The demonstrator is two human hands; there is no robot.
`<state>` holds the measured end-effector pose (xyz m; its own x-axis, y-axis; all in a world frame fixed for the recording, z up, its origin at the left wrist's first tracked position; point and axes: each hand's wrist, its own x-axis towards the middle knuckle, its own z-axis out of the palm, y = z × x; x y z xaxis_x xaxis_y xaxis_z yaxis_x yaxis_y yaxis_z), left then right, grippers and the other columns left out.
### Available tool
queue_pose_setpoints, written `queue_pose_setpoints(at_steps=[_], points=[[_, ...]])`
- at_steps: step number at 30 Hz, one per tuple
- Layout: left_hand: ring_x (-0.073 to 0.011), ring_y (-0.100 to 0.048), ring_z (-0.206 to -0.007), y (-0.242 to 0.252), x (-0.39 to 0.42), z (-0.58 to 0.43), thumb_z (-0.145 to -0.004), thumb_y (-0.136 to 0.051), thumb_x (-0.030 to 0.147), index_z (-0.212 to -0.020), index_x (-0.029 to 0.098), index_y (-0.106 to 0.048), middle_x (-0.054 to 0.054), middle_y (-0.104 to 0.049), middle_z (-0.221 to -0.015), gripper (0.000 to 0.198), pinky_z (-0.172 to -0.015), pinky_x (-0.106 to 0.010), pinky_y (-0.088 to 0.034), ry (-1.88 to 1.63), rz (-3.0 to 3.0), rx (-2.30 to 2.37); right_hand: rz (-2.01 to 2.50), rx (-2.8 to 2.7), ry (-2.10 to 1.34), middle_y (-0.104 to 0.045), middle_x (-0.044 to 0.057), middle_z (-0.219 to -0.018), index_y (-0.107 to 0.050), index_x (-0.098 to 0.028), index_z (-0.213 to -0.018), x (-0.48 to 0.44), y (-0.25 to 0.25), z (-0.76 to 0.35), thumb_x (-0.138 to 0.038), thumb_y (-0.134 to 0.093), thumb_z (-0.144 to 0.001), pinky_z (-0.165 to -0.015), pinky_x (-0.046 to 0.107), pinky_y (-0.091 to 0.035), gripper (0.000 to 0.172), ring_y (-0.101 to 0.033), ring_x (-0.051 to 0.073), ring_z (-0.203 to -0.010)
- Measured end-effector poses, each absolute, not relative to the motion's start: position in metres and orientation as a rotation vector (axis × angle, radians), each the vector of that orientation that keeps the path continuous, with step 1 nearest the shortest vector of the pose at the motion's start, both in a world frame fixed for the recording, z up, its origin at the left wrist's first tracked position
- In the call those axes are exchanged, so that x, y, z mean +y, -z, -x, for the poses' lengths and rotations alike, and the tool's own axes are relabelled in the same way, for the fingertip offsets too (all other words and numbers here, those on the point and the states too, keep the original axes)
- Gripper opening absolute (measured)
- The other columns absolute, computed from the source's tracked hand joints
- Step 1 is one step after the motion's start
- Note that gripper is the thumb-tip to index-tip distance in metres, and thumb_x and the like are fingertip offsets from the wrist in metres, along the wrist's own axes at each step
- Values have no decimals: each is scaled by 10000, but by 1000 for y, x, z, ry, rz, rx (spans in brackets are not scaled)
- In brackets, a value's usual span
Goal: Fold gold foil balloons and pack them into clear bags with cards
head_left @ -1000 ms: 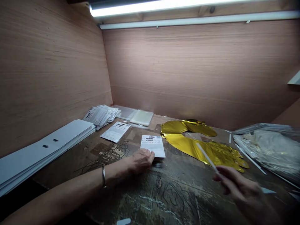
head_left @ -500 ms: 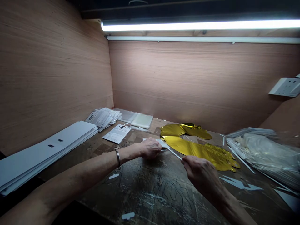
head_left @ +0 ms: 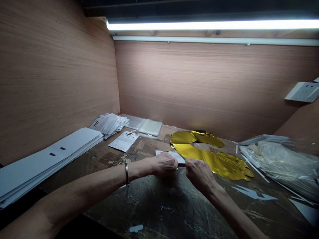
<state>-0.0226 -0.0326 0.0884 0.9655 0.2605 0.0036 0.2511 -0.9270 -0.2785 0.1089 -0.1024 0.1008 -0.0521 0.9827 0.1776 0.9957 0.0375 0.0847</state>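
Our left hand [head_left: 164, 165], a thin metal bangle [head_left: 127, 173] on its wrist, is curling over a white printed paper card [head_left: 166, 153] and hiding its near end. Our right hand [head_left: 199, 174] is closing just beside it, its bunched fingers [head_left: 189, 163] leaving us unable to tell what they are gripping. Both are working over a scarred dark wooden workbench [head_left: 154, 207], near a flat, creased gold foil balloon [head_left: 219, 162]. Farther off, a stack of white card strips [head_left: 50, 156] and a glossy clear plastic bundle [head_left: 281, 164] are lying to either side.
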Motion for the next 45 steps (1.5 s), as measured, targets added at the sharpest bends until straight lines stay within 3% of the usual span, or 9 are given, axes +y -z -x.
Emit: queue_pose_setpoints(at_steps=[4, 9, 16, 23, 26, 29, 33, 40, 45], points=[[-185, -532, -473, -80, -44, 28, -643, -437, 105, -666, 90, -522, -83, -565, -575, 89, -389, -267, -388, -100, 2867, -320, 2013, -2123, -25, -595, 27, -578, -526, -167, -665, -94, -79, -127, -270, -390, -751, -459, 211, -325, 191, -561, 141, -559], [-175, -525, -482, -74, -50, 35, -599, -458, 91, -664, 93, -514, -87, -556, -601, 86, -382, -257, -383, -141, 2841, -275, 1614, -1342, -1133, -535, -18, -534, -480, -160, -667, -102, -61, -135, -317, -512, -607, -350, 221, -386, 171, -529, 134, -448], [-173, -504, -460, -66, -56, 35, -569, -454, 73, -634, 92, -525, -87, -530, -596, 98, -359, -258, -356, -119, 2789, -220, 1581, -1121, -1069, -445, -69, -398, -406, -186, -593, -104, -44, -118, -321, -506, -610, -320, 197, -340, 168, -421, 80, -330], [-181, -518, -489, -54, -57, 44, -652, -409, 86, -672, 93, -529, -88, -540, -609, 123, -399, -265, -362, -60, 2826, -265, 1485, -1159, -1372, -516, -32, -510, -558, -134, -636, -114, -43, -123, -232, -593, -502, -476, 249, -414, 169, -480, 97, -446], [-182, -531, -519, -50, -56, 47, -748, -375, 206, -727, 111, -517, -69, -557, -614, 171, -487, -289, -400, 18, 2903, -431, 1512, -1494, -1233, -497, -30, -518, -614, -138, -661, -115, -39, -126, -217, -551, -574, -457, 212, -363, 133, -439, 82, -456], [-201, -543, -771, -41, -49, 46, -821, -260, 353, -906, 128, -485, -85, -581, -823, 329, -706, -338, -389, 274, 2944, -790, 1527, -1950, -870, -505, -11, -595, -622, -161, -651, -117, -39, -123, -213, -490, -665, -483, 202, -341, 142, -448, 91, -522], [-253, -244, -1153, -17, -37, 41, -822, -164, 447, -1176, 93, -307, -160, -324, -1234, 519, -902, -433, -191, 324, 2935, -1051, 1482, -2389, -454, -515, 6, -680, -579, -169, -703, -122, -42, -119, -174, -376, -766, -527, 199, -326, 213, -459, 97, -589], [-258, -138, -1191, 3, -31, 38, -798, -120, 509, -1211, 88, -275, -153, -248, -1279, 609, -931, -451, -90, 247, 2958, -1005, 1534, -2780, 176, -536, 41, -690, -489, -158, -713, -126, -27, -121, -110, -319, -788, -525, 248, -294, 192, -469, 143, -596], [-255, -120, -1196, 3, -31, 39, -792, -87, 520, -1214, 97, -272, -142, -241, -1285, 626, -938, -445, -70, 283, 2986, -973, 1586, -2696, 226, -525, 41, -636, -461, -181, -665, -146, -28, -109, -87, -299, -767, -483, 267, -275, 213, -449, 153, -529]])
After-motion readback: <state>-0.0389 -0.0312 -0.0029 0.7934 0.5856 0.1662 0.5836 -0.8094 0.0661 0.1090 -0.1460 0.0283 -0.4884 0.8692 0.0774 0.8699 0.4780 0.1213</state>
